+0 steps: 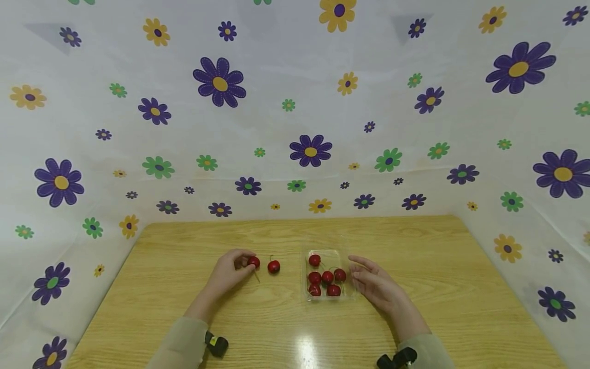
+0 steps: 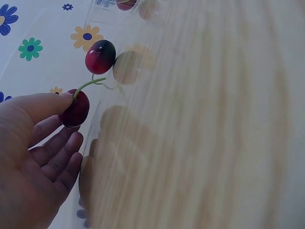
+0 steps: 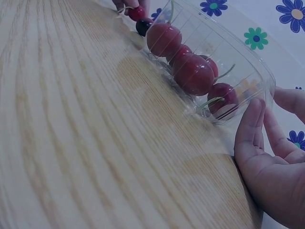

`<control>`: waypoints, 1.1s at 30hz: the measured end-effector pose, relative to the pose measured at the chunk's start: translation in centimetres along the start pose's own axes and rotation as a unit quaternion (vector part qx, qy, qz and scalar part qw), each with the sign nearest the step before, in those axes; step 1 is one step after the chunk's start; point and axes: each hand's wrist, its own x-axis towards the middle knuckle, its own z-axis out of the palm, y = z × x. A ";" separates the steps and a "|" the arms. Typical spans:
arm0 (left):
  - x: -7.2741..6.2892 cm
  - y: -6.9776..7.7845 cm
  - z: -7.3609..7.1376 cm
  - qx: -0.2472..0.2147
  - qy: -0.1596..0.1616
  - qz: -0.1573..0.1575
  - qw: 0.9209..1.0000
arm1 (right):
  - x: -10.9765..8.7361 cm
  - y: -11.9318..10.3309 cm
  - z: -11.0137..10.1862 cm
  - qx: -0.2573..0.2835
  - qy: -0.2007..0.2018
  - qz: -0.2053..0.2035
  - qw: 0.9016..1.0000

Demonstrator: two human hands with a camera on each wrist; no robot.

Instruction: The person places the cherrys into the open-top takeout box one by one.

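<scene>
My left hand (image 1: 226,271) pinches a dark red cherry (image 1: 254,262) between thumb and fingers, low over the table. Its green stem (image 2: 86,85) shows in the left wrist view, curving up past the thumb. Just right of it a second cherry (image 1: 274,266) lies on the wood, stem upward. Further right is a clear plastic box (image 1: 304,277) with several red cherries (image 1: 327,277) in it, some with stems. At the box's right side is my right hand (image 1: 378,287), fingers loosely extended with the fingertips (image 3: 257,106) right at its wall.
The light wooden table (image 1: 428,256) carries all of this. A white cloth with printed flowers (image 1: 258,118) rises behind the table and along both sides. A dark wrist device (image 1: 216,344) sits at my left sleeve, with another (image 1: 397,359) at the right.
</scene>
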 end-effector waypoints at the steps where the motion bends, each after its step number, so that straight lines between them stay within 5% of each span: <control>1: 0.0 0.1 0.0 -0.001 0.001 0.000 1.000 | 0.0 0.0 0.0 -0.001 0.000 0.000 1.000; 14: 0.0 1.0 0.5 -0.019 0.033 0.002 0.999 | 0.2 0.3 -0.4 0.004 -0.033 -0.020 0.999; 33: 0.0 3.0 1.6 -0.043 0.048 0.052 0.997 | 0.0 0.1 -0.2 0.009 -0.023 -0.014 1.000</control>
